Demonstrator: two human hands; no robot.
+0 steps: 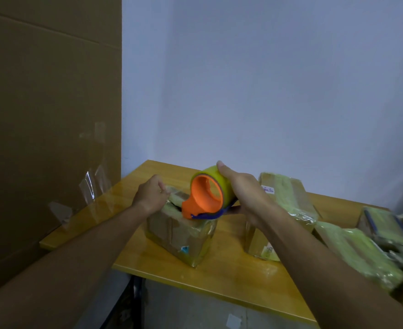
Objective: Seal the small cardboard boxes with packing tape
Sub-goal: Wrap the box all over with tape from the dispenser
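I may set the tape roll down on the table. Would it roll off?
Possibly: the tape roll is round, so on its edge it could roll. Its orange dispenser has a flat tab that may stop it. Laid flat, it likely stays.

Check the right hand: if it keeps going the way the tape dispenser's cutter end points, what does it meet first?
Most likely the small cardboard box: the right hand angles the tape dispenser down-left, its orange cutter end at the box top beside the left hand. Contact unclear.
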